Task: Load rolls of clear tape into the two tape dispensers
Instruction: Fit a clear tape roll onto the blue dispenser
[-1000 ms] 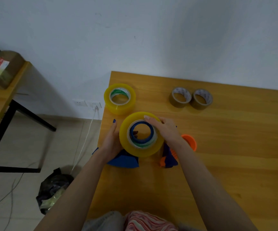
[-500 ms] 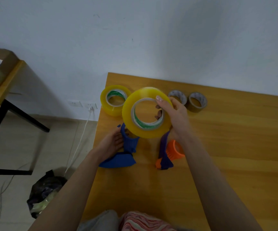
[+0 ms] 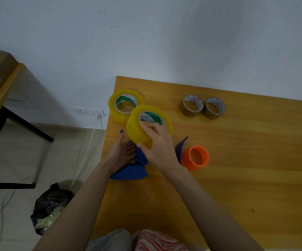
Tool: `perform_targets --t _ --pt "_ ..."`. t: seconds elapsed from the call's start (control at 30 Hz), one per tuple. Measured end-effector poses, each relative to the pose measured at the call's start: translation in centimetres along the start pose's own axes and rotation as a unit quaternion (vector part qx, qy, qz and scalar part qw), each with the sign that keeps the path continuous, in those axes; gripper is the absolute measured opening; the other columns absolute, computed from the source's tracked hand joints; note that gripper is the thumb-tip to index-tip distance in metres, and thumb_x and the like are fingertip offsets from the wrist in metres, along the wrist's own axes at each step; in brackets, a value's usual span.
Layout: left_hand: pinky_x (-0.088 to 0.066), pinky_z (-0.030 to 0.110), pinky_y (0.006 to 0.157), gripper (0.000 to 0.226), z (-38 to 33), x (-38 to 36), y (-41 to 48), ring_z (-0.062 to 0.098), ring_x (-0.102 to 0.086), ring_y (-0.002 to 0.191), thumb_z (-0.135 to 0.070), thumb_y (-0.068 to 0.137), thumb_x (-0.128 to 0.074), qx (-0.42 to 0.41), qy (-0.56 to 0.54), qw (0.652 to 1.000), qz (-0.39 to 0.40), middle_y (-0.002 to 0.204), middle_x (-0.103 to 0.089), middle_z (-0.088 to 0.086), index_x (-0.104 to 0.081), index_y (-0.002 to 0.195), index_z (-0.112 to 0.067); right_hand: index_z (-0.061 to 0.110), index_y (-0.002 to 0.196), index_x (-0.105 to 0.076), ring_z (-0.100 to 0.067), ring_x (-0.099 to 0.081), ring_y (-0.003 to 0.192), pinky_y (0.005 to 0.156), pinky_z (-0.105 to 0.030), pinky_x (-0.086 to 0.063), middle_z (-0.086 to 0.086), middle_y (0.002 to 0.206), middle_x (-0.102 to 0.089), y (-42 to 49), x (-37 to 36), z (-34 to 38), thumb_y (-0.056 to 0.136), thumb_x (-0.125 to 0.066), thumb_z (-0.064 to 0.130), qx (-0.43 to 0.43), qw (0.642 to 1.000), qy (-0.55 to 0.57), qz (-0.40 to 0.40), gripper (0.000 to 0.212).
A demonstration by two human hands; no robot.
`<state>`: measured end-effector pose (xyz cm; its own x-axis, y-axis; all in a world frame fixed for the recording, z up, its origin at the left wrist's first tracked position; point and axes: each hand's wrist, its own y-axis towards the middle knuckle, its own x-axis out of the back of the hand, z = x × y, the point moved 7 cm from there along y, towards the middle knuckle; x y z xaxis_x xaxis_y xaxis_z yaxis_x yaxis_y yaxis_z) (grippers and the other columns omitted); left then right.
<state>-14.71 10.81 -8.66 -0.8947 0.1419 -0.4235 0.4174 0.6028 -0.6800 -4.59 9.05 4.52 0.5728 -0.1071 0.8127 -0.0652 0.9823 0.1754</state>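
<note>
My right hand (image 3: pixel 158 147) grips a yellowish clear tape roll (image 3: pixel 137 129), fingers in its core and thumb on the outer rim. The roll is tilted just above the blue tape dispenser (image 3: pixel 131 172). My left hand (image 3: pixel 121 153) holds that dispenser near the table's left edge; most of the dispenser is hidden by both hands. A second clear tape roll (image 3: pixel 125 105) lies flat just behind. The other dispenser, purple (image 3: pixel 181 147) with an orange spool (image 3: pixel 196 157), lies on its side to the right of my right hand.
Two brown tape rolls (image 3: pixel 191 105) (image 3: pixel 214 108) lie side by side toward the back of the wooden table (image 3: pixel 246 160). The table's left edge runs right beside my left hand. On the floor to the left are a black bag (image 3: pixel 50 207) and a white cable (image 3: pixel 87 154).
The roll sat over the blue dispenser, then my right hand lifted it up. Now it has come back down, tilted, close to the dispenser. My left hand stayed on the dispenser.
</note>
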Motion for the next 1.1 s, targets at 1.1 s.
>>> perform_targets --t 1.1 --pt "-0.059 0.031 0.071 0.029 -0.9 0.6 -1.7 0.023 -0.065 0.099 -0.030 0.094 -0.051 -0.069 -0.057 0.995 -0.050 0.110 -0.067 0.008 -0.058 0.118 -0.016 0.014 0.146 -0.029 -0.014 -0.039 0.129 0.102 -0.026 -0.034 -0.002 0.142 -0.040 -1.5 0.9 -7.3 0.085 -0.064 0.045 -0.325 0.920 0.208 -0.068 0.077"
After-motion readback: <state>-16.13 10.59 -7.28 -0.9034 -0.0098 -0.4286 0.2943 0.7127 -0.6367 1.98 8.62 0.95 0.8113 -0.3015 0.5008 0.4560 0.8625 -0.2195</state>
